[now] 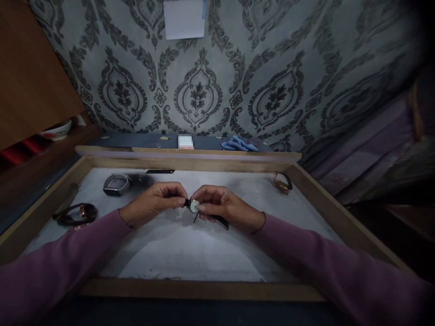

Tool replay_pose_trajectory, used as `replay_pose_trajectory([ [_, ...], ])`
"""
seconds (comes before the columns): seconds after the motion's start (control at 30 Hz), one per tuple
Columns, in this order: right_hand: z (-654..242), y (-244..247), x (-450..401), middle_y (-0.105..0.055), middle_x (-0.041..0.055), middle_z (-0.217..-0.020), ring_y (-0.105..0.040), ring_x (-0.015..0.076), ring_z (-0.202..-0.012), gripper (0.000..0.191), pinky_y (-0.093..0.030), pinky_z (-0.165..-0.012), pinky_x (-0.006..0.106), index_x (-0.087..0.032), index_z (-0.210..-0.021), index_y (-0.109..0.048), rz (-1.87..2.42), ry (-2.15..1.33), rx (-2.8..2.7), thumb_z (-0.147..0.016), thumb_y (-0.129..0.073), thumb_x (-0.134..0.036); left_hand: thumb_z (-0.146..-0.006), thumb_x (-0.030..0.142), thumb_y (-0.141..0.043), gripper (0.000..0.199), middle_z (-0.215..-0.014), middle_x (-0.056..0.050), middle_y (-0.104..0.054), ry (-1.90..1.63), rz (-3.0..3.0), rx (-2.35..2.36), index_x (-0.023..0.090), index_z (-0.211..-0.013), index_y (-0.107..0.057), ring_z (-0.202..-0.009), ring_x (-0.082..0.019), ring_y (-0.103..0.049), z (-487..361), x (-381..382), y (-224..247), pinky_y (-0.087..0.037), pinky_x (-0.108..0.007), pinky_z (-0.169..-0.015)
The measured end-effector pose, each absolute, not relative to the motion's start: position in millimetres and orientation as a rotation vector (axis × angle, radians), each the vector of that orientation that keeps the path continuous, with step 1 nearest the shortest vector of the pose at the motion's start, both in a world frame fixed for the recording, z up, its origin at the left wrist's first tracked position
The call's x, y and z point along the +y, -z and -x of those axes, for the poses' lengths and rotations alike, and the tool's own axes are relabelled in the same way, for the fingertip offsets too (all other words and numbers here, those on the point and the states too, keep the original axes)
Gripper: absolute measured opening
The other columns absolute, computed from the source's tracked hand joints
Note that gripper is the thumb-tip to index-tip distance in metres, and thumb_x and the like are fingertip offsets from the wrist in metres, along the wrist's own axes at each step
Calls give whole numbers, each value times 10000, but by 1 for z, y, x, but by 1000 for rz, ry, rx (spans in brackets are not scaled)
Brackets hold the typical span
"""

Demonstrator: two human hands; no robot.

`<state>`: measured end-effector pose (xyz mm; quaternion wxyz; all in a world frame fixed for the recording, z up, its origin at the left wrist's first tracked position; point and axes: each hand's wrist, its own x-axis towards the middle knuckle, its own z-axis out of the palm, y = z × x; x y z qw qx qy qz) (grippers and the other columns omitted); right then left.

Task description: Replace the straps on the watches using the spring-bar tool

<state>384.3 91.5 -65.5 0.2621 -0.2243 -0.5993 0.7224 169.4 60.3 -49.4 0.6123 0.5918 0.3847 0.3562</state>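
Above the middle of the shallow wooden tray [204,290], I hold a wristwatch [194,207] with a pale round dial and dark strap. My left hand [159,201] is closed, thumb and fingers pinching the strap just left of the case. On the other side my right hand [226,206] is closed on the right edge of the case, its thumb beside the dial. From under the right fingers a dark strap end [221,222] sticks out. A thin dark piece [196,218] points down below the case; I cannot tell what it is.
Inside the tray lie a grey-strapped watch [116,185], a dark watch with a round face [87,211], a flat black strip [160,171] and a gold-coloured watch [281,184]. Behind the tray are a blue cloth [239,144] and a small box [185,141].
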Motion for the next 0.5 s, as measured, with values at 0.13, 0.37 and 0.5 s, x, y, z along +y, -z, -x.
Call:
replay_pose_trajectory([
  [0.13,-385,67,92,-650,-24,-669,-547,52,-544,212,-389,-456,146,-147,-912,-654,596,-1974,-1612,-772,-754,-269,-770,265,-693,123,-711,23,-583,-842,-1370,871,150,-760,-650,-691,-114,-477,-169,61,50,-349,-250,-684],
  [0.37,-385,63,91,-648,-30,-658,-527,37,-514,181,-378,-440,132,-143,-900,-669,545,-1995,-1601,-781,-750,-253,-737,265,-732,137,-690,19,-590,-848,-1319,846,144,-738,-667,-681,-112,-482,-170,62,49,-348,-247,-677],
  [0.5,-384,60,89,-639,-32,-633,-541,43,-507,213,-356,-414,135,-136,-894,-671,568,-2018,-1592,-766,-767,-276,-708,320,-763,205,-663,19,-576,-817,-1231,828,140,-731,-668,-637,-105,-463,-169,60,52,-328,-236,-624],
])
